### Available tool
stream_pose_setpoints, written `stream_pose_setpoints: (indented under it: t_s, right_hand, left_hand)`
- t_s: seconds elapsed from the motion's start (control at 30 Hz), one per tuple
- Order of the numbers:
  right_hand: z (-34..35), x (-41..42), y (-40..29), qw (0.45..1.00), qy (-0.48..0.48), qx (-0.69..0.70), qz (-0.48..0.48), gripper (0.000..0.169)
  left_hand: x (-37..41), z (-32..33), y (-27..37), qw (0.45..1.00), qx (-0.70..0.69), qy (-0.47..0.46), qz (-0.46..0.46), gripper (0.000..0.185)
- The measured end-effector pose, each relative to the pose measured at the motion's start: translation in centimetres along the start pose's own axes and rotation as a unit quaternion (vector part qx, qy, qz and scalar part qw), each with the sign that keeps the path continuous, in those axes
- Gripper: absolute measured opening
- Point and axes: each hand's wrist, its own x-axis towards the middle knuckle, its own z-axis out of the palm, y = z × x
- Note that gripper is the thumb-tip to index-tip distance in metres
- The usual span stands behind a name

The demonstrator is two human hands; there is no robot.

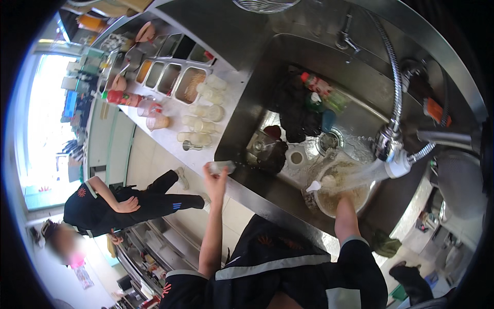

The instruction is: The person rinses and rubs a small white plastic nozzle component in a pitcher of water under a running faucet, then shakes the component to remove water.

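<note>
My left hand (215, 178) holds a small translucent bottle (221, 167) above the sink's near left rim. My right arm reaches down into a round clear container (325, 206) of cloudy water in the sink (247, 127). Water covers most of my right hand (344, 201), so its fingers are hidden. From a white spray head (399, 165), water streams into that container. A small white piece (313, 186), perhaps a spout or handle, shows at the container's left edge. Several similar small bottles (200, 125) stand on the counter left of the sink, beside a small metal cup (192, 145).
Dark cloth (295, 116), a red-capped bottle (316, 83) and a metal container (262, 148) lie in the sink near the drain (330, 141). Metal food pans (191, 85) line the counter (175, 145). A person (127, 208) stands to the left.
</note>
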Motion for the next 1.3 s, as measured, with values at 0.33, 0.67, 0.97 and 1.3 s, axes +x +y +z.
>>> stream_pose_setpoints:
  t_s: [0.33, 0.67, 0.97, 1.3]
  right_hand:
    - [0.1, -2.9, -0.4, 0.996, -0.004, -0.03, -0.082, 0.052]
    - [-14.6, -13.8, -2.9, 0.923, 0.231, 0.307, -0.026, 0.054]
    - [-19.5, -15.9, -3.8, 0.829, 0.374, 0.416, -0.005, 0.059]
    - [-17.6, -16.1, -2.1, 0.819, 0.428, 0.365, -0.108, 0.011]
  left_hand:
    - [6.3, 0.0, -3.1, 0.969, -0.183, 0.162, -0.047, 0.068]
    - [-7.3, 8.4, 6.3, 0.946, -0.182, -0.158, 0.217, 0.034]
    - [-13.4, 18.3, 18.5, 0.765, -0.131, -0.483, 0.404, 0.068]
    - [-13.9, 19.0, 18.2, 0.794, -0.169, -0.429, 0.397, 0.072]
